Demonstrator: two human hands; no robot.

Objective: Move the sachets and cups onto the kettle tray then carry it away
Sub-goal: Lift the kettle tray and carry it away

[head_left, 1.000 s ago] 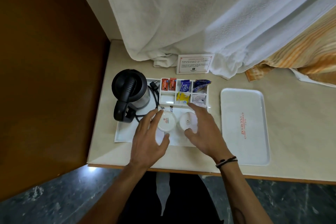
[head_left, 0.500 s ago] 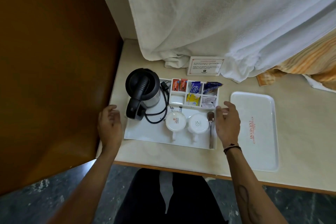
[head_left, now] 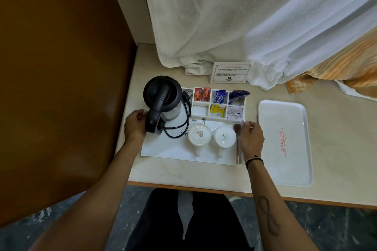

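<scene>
The white kettle tray [head_left: 169, 149] lies on the beige counter. On it stand a black kettle [head_left: 163, 100] with its coiled cord [head_left: 177, 130] and two upside-down white cups [head_left: 199, 135] [head_left: 225, 137], with a spoon [head_left: 237, 149] along the right side. Its divided section holds several sachets: red ones [head_left: 202, 94], blue ones [head_left: 220, 96], a yellow one [head_left: 217, 109]. My left hand [head_left: 135, 125] is closed on the tray's left edge beside the kettle. My right hand [head_left: 251, 138] grips the tray's right edge, fingers curled over the rim.
A second white tray [head_left: 285, 142] with red print lies to the right. A printed card [head_left: 230, 72] leans behind, under hanging white towels [head_left: 224, 16]. A brown wooden panel [head_left: 61, 67] stands close on the left. The counter's front edge [head_left: 204, 189] runs near my legs.
Both hands left the two cups, spread apart to the tray's sides, and now close on its left and right edges. The view has shifted so the tray sits further right.
</scene>
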